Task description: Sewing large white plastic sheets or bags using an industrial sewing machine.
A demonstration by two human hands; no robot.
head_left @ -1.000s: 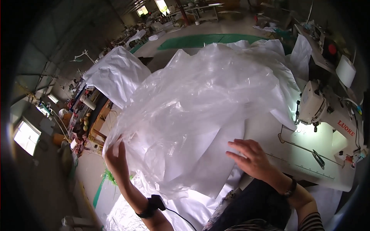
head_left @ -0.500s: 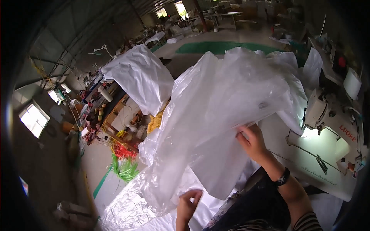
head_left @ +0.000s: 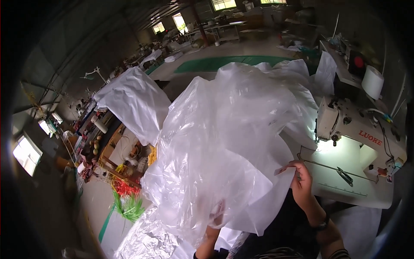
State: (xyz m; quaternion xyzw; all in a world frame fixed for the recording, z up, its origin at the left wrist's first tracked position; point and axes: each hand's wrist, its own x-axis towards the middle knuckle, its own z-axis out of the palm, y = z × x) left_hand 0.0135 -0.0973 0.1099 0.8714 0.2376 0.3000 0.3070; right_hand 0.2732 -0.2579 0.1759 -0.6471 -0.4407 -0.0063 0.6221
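A large, crumpled, translucent white plastic sheet (head_left: 233, 129) fills the middle of the view, spread over the table and hanging toward me. At its right edge my right hand (head_left: 302, 183) is closed, thumb and fingers pinching the film. My left hand (head_left: 215, 218) is low in the middle, beneath a fold of the sheet. Its fingers show only hazily through the film, so their grip is unclear. To the right of my right hand stands a white sewing machine (head_left: 351, 123), its lamp lit over the bed.
Small dark thread snips (head_left: 345, 176) lie on the machine bed. A white thread cone (head_left: 373, 82) stands behind the machine. White fabric (head_left: 133, 101) drapes at the left. Green plastic strands (head_left: 128, 208) and red strands (head_left: 125, 188) hang near a wooden frame. Shiny film (head_left: 148, 237) lies at lower left.
The view has shifted to the right. My right hand has moved right and lower along the sheet's edge. My left hand, bare and curled before, is now under the film.
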